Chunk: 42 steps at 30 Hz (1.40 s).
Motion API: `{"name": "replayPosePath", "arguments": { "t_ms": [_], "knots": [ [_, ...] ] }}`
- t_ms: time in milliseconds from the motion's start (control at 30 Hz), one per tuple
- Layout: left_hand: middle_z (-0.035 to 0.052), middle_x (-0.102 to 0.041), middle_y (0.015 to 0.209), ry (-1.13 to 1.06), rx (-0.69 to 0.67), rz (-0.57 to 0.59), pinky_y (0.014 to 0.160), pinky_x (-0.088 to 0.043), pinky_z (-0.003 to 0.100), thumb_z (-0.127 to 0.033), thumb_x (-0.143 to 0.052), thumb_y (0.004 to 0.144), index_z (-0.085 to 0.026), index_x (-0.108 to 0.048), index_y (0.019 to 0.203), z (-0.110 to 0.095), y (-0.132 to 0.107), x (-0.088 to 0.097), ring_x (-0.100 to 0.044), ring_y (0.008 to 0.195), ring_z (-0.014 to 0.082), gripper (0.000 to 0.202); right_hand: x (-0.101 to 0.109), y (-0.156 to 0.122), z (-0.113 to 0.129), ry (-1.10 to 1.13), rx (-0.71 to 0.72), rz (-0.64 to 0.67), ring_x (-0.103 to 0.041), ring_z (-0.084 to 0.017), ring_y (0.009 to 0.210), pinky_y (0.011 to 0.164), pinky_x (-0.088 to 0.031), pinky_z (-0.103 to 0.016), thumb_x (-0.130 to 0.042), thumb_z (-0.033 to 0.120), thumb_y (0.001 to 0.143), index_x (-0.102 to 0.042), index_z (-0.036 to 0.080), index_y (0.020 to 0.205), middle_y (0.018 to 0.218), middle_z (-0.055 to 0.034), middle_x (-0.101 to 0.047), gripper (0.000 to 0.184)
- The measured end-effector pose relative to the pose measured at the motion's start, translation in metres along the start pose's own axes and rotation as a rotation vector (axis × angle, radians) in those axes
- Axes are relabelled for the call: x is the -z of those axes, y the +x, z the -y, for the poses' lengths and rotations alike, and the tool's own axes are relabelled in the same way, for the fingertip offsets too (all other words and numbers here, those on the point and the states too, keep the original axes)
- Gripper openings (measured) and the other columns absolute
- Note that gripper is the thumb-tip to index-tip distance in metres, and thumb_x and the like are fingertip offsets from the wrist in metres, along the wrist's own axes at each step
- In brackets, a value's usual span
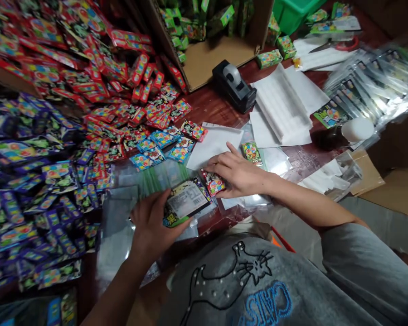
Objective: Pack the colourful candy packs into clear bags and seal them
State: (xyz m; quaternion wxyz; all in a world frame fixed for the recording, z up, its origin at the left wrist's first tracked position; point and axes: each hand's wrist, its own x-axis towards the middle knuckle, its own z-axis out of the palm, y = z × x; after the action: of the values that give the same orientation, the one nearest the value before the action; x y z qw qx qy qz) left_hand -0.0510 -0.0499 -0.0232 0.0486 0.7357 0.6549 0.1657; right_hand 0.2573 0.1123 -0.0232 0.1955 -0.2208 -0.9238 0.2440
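Gray shirt [245, 276] fabric fills the near side; past it, I watch the left hand [154, 222] grip a dark printed card [187, 199] over clear sleeves [117, 226], while the right hand's [236, 174] fingers and thumb hold a red packet [213, 183] just beside the card's far end.

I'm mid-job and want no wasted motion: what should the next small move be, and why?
Probably have the right hand nudge the red packet square with the printed card, while the left hand steadies it. The right fingers are already on that packet, which lies by the card's right end; the left hand has the other end.
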Motion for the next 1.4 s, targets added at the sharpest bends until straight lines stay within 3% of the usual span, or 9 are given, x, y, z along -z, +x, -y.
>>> {"name": "replayPosePath", "arguments": {
  "t_ms": [200,300,533,667,800,1033,1167,1267,1400],
  "knots": [
    [0.0193,-0.067,0.137,-0.016,0.024,-0.012,0.118,-0.046,0.059,-0.055,-0.086,0.087,-0.022,-0.055,0.156,-0.004,-0.008,0.002,-0.065,0.129,0.0418,0.082,-0.003,0.005,0.011,0.031,0.134,0.090,-0.062,-0.035,0.136,0.136,-0.023,-0.070,-0.077,0.050,0.099,-0.064,0.012,0.148,0.146,-0.0213,-0.066,0.064],
    [0.0201,-0.066,0.138,-0.021,0.042,-0.010,0.116,-0.048,0.060,-0.056,-0.086,0.085,-0.022,-0.054,0.157,0.002,-0.010,0.005,-0.065,0.129,0.0424,0.086,0.003,-0.001,0.015,0.091,0.106,0.057,-0.064,-0.035,0.137,0.136,-0.023,-0.072,-0.076,0.056,0.099,-0.064,0.010,0.148,0.145,-0.0222,-0.067,0.068],
    [0.0160,-0.067,0.144,-0.131,-0.023,0.151,0.118,-0.047,0.055,-0.051,-0.084,0.086,-0.027,-0.053,0.158,0.004,-0.008,0.011,-0.064,0.133,0.0392,0.082,0.007,0.004,0.012,0.211,0.212,0.167,-0.064,-0.032,0.140,0.137,-0.023,-0.070,-0.079,0.057,0.098,-0.067,0.015,0.147,0.145,-0.0201,-0.068,0.066],
    [0.0184,-0.067,0.141,-0.073,-0.011,0.071,0.120,-0.046,0.058,-0.052,-0.084,0.086,-0.023,-0.051,0.159,-0.006,-0.006,0.008,-0.064,0.133,0.0401,0.084,-0.007,0.014,0.011,0.158,0.208,0.119,-0.059,-0.034,0.149,0.137,-0.025,-0.069,-0.074,0.056,0.102,-0.062,0.009,0.152,0.153,-0.0252,-0.063,0.070],
    [0.0205,-0.066,0.138,-0.015,0.066,-0.055,0.116,-0.051,0.060,-0.056,-0.085,0.086,-0.020,-0.053,0.159,-0.008,-0.005,0.008,-0.064,0.129,0.0415,0.087,-0.021,0.010,0.018,0.107,0.023,-0.024,-0.045,-0.036,0.163,0.136,-0.032,-0.065,-0.074,0.066,0.098,-0.058,0.007,0.155,0.169,-0.0321,-0.048,0.084],
    [0.0212,-0.066,0.133,0.030,0.025,-0.082,0.116,-0.050,0.068,-0.059,-0.081,0.088,-0.021,-0.056,0.156,-0.007,-0.002,-0.001,-0.063,0.130,0.0466,0.082,-0.031,0.001,0.050,-0.184,-0.021,0.102,-0.037,-0.042,0.167,0.137,-0.011,-0.077,-0.073,0.062,0.100,-0.065,0.013,0.153,0.175,-0.0234,-0.045,0.073],
    [0.0198,-0.068,0.136,0.062,0.067,-0.018,0.115,-0.048,0.071,-0.058,-0.081,0.087,-0.023,-0.059,0.151,-0.008,-0.005,-0.005,-0.063,0.131,0.0485,0.076,-0.007,-0.002,0.042,-0.278,0.044,0.200,-0.034,-0.039,0.169,0.138,-0.011,-0.075,-0.069,0.052,0.104,-0.058,0.022,0.161,0.182,-0.0145,-0.036,0.065],
    [0.0227,-0.067,0.140,0.029,0.107,-0.008,0.117,-0.047,0.071,-0.059,-0.082,0.084,-0.021,-0.059,0.148,0.000,-0.011,-0.004,-0.063,0.134,0.0491,0.078,0.033,-0.014,0.004,-0.342,0.076,0.264,-0.025,-0.040,0.172,0.135,-0.018,-0.079,-0.065,0.015,0.100,-0.043,0.034,0.171,0.186,-0.0072,-0.028,0.077],
    [0.0238,-0.069,0.134,-0.042,0.216,0.094,0.115,-0.048,0.071,-0.057,-0.087,0.075,-0.017,-0.055,0.146,0.008,-0.018,0.006,-0.066,0.129,0.0492,0.088,0.073,-0.032,-0.054,-0.388,0.173,0.341,-0.043,-0.034,0.165,0.135,-0.028,-0.074,-0.055,0.000,0.096,-0.056,0.042,0.160,0.173,0.0032,-0.054,0.077]
  ]
}}
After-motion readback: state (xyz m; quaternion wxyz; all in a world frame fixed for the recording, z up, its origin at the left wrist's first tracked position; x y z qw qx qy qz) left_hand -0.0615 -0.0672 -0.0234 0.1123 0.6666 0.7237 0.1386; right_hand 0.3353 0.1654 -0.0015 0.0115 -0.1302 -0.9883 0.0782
